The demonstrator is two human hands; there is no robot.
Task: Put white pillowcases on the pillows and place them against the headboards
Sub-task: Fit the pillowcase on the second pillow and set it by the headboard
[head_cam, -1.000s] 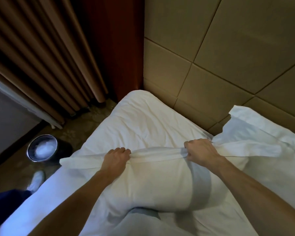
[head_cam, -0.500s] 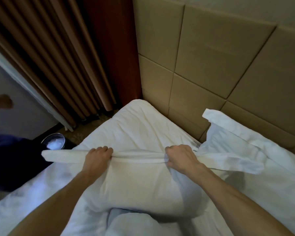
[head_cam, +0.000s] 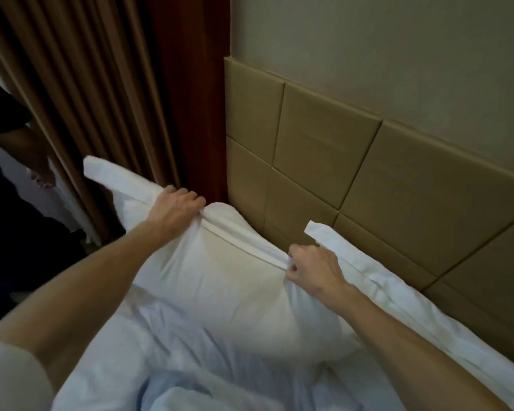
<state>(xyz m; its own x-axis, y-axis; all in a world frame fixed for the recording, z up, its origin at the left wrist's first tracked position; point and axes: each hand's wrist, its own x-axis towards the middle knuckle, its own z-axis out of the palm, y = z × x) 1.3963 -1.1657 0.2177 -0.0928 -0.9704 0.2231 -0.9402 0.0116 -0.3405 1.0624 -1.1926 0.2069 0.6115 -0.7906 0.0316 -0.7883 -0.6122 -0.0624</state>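
A tan padded headboard of square panels [head_cam: 324, 149] ran across the right half of the frame under a plain beige wall [head_cam: 383, 48]. Left of it stood a dark red-brown wooden panel [head_cam: 196, 99] and a brown pleated curtain [head_cam: 80, 84]. At the far left edge part of another person in dark clothing [head_cam: 3, 218] showed.

The plump white pillow in its white pillowcase [head_cam: 235, 292] lay at the centre of the frame on the rumpled white bed sheet [head_cam: 161, 366], its far corner close to the foot of the headboard. The pillowcase's flat border ran from the upper left down toward the right. The left hand [head_cam: 175, 212], left of centre, had its fingers curled over that border, gripping the cloth. The right hand [head_cam: 315, 268], right of centre, pinched the same border between thumb and bent fingers. A second white pillow [head_cam: 398, 289] lay along the headboard at the right, just beside the right hand.
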